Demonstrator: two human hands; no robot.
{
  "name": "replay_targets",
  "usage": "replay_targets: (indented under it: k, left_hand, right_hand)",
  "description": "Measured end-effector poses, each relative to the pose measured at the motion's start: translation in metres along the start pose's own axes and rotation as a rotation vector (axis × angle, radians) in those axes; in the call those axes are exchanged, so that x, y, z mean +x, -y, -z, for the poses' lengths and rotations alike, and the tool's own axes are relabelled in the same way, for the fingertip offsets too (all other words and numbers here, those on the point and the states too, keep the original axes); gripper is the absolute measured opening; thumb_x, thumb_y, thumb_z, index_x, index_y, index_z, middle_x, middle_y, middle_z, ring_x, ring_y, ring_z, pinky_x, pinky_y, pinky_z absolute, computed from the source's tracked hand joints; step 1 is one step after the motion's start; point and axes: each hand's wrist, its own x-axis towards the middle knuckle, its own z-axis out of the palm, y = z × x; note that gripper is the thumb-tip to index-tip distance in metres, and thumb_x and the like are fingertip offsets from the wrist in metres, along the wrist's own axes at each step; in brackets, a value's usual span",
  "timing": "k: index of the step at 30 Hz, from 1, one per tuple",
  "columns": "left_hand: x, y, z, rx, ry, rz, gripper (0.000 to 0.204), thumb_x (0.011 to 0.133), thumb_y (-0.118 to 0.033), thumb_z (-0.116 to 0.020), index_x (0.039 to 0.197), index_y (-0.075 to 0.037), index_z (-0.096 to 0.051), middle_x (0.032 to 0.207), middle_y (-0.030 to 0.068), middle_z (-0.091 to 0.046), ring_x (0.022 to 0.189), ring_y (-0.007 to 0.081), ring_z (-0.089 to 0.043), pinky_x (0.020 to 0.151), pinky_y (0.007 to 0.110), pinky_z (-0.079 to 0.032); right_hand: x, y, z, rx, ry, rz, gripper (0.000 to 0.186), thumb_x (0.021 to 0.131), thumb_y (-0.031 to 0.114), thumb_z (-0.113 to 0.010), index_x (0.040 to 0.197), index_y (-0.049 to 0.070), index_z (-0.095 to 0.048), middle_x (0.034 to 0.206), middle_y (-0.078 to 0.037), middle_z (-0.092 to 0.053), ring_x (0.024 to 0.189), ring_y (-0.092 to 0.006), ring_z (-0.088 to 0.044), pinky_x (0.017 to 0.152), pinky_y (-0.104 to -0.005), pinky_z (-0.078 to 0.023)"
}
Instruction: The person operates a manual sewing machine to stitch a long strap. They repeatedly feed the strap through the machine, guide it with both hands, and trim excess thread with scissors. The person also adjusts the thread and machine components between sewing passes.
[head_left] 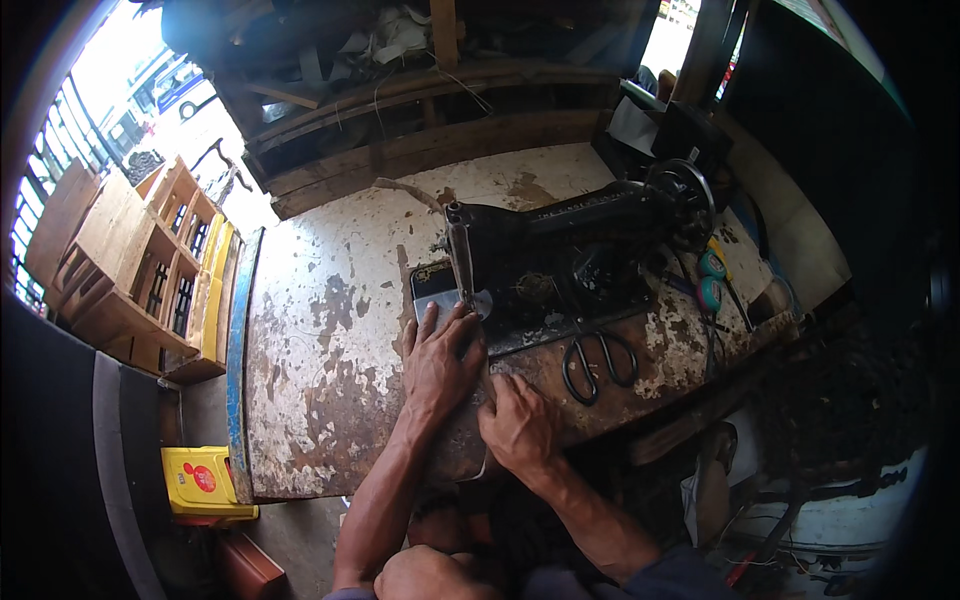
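A black sewing machine (560,225) stands on a worn wooden table, its needle end toward the left. My left hand (440,355) lies over the front of the machine bed by the needle, fingers stretched out over the metal plate (436,302). Whatever lies beneath those fingers is hidden. Just to its right and nearer to me, my right hand (520,420) is closed at the table's front part. Its fingers curl together, and what they pinch, if anything, cannot be made out. Black-handled scissors (600,366) rest on the table to the right of my hands.
Two round teal tape measures (711,280) sit right of the machine, near its handwheel (682,205). A wooden shelf (430,80) with scraps runs behind the table. Wooden crates (150,265) stand at the left, above a yellow container (200,483) on the floor.
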Motion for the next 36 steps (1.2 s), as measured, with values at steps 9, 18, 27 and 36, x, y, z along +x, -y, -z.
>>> replay_targets:
  k: [9, 18, 27, 36]
  left_hand:
    - [-0.067, -0.035, 0.031, -0.460, 0.013, 0.177, 0.028, 0.099, -0.018, -0.069, 0.124, -0.007, -0.071, 0.118, 0.0181, -0.074, 0.118, 0.0376, -0.070, 0.101, 0.047, -0.053]
    - [-0.141, -0.048, 0.081, -0.598, 0.368, 0.206, 0.028, 0.105, -0.023, -0.067, 0.125, -0.003, -0.068, 0.100, 0.0215, -0.078, 0.098, 0.0394, -0.078, 0.084, 0.046, -0.060]
    - [-0.147, -0.056, 0.103, -0.372, 0.911, -0.023, 0.035, 0.106, -0.033, -0.066, 0.112, 0.001, -0.067, 0.093, 0.0246, -0.077, 0.093, 0.0436, -0.076, 0.080, 0.052, -0.057]
    - [-0.120, -0.065, 0.103, -0.396, 0.571, 0.052, 0.034, 0.105, -0.028, -0.065, 0.129, -0.005, -0.072, 0.110, 0.0242, -0.077, 0.102, 0.0450, -0.074, 0.090, 0.049, -0.059]
  right_hand:
    - [0.030, -0.018, 0.023, 0.410, 0.170, -0.238, 0.028, 0.091, 0.027, -0.070, 0.098, 0.000, -0.074, 0.097, -0.019, -0.078, 0.088, -0.0365, -0.077, 0.078, -0.0464, -0.057]
    - [-0.001, -0.024, 0.031, 1.428, 0.447, -0.494, 0.013, 0.099, 0.010, -0.071, 0.111, 0.005, -0.070, 0.094, -0.002, -0.073, 0.082, -0.0102, -0.069, 0.079, -0.0253, -0.056]
    - [-0.073, -0.030, 0.050, 1.275, 0.296, -0.397, 0.017, 0.099, 0.006, -0.074, 0.114, 0.002, -0.067, 0.097, -0.001, -0.071, 0.088, -0.0093, -0.067, 0.080, -0.0253, -0.054]
    - [-0.075, -0.026, 0.081, 0.752, 0.072, -0.334, 0.034, 0.096, 0.008, -0.073, 0.129, 0.002, -0.070, 0.096, -0.008, -0.072, 0.077, -0.0145, -0.068, 0.073, -0.0329, -0.056]
